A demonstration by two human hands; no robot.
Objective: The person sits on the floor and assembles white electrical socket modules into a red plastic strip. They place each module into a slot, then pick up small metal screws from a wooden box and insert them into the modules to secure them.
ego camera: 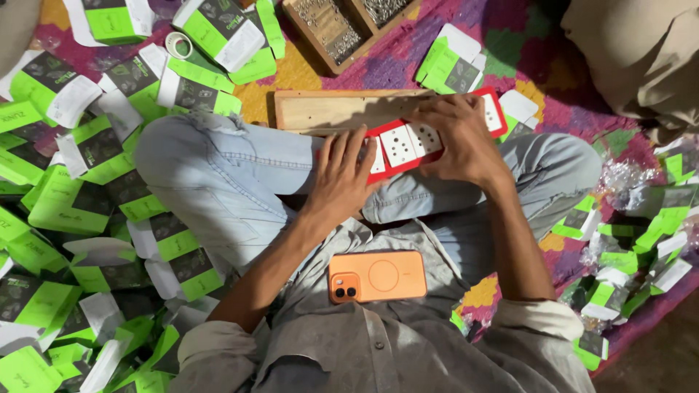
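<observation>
Colourful patterned matting [313, 73] covers the floor where I sit cross-legged in pale jeans, with green and white packets [95, 218] heaped all along my left side and a smaller scatter on my right. Nearest to me, an orange phone [377, 276] lies face down on my grey shirt. Beyond it, across my knees, sits a red tray [408, 145] holding white cards with small dark dots. My left hand [341, 178] lies flat on the tray's near end, fingers [354, 149] spread and pressing down on it, pinching nothing. My right hand [460, 138] covers the tray's middle and far part, fingers curled over the cards; I cannot tell whether they grip one. Just behind the tray, touching it, lies a wooden board [328, 109]. Further off, a wooden box [342, 25] with compartments of small metal parts rests on the matting, with a roll of tape [178, 45] well to its left.
</observation>
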